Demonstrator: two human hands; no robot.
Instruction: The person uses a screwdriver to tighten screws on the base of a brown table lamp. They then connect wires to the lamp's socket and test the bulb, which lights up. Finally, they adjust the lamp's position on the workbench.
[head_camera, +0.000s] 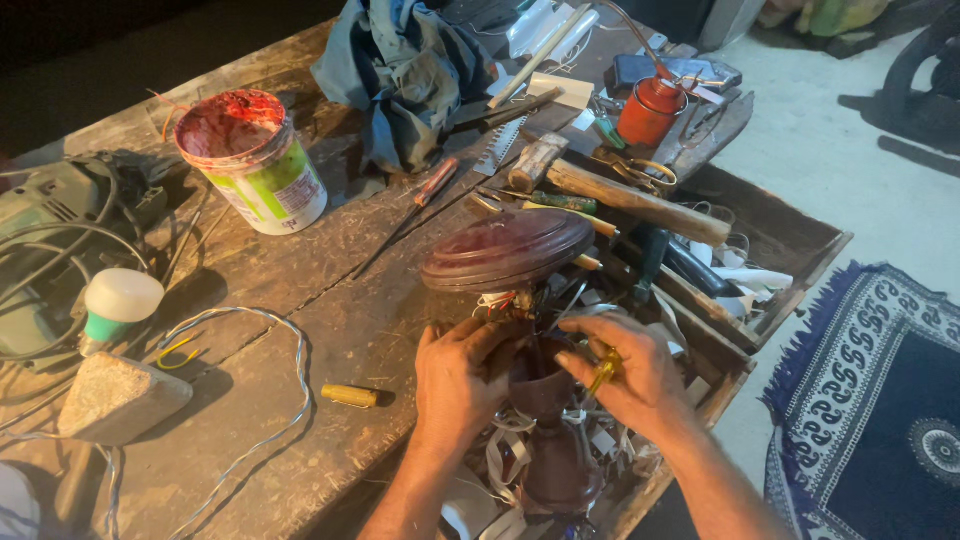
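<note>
Nearest the camera, a dark maroon motor housing (550, 440) stands upright at the desk (330, 330) edge, among white scraps. The left hand (455, 385) is closed around its upper body. The right hand (630, 375) is closed on a yellow-handled screwdriver (603, 372), held against the housing top. Just beyond, a maroon oval cover (507, 250) sits tilted. A yellow handle piece (350, 396) lies left. Farther: a red-stained plastic tub (252, 160), a hammer (620, 195), an orange oil can (650, 110).
</note>
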